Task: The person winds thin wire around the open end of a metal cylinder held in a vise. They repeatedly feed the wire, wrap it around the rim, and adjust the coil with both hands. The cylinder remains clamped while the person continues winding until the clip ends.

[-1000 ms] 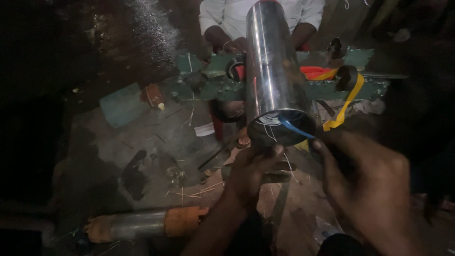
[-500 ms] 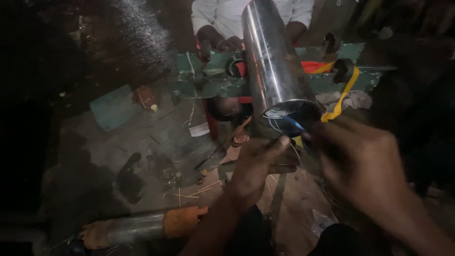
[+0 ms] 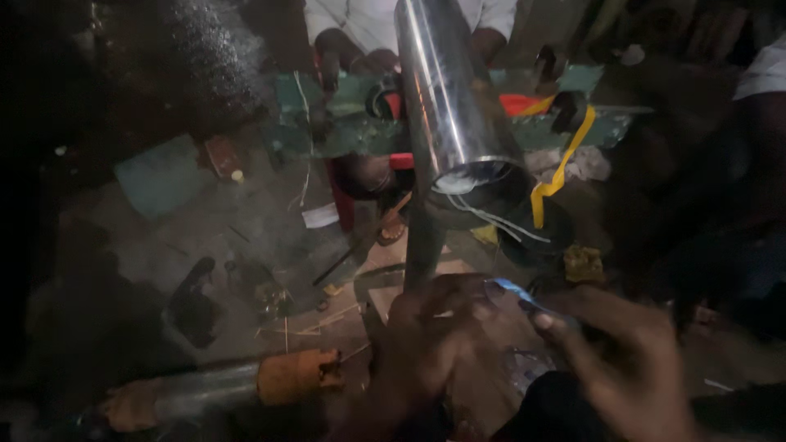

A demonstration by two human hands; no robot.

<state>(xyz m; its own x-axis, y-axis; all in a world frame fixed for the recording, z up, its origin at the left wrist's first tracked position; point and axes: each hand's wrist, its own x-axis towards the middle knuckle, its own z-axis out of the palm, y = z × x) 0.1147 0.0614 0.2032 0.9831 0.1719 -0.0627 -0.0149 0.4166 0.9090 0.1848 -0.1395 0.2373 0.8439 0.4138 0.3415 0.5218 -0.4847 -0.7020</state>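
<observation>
The steel tube [image 3: 446, 98] lies along a green stand [image 3: 344, 123], its open end facing the camera, with thin pale wires [image 3: 499, 219] trailing out of the mouth toward the hands. A yellow strap [image 3: 561, 168] hangs just beside the opening. The right hand [image 3: 622, 360] pinches a small blue strip [image 3: 512, 290] between thumb and fingers [image 3: 544, 321], below the tube's mouth. The left hand [image 3: 430, 336] sits just beside it, fingers curled; whether they grip anything I cannot tell. The strip is best kept taut and the wires untangled, with the left hand steadying them. Across the stand, another person's hands [image 3: 360, 61] rest near the tube. A second cylinder [image 3: 221, 389] lies on the floor.
</observation>
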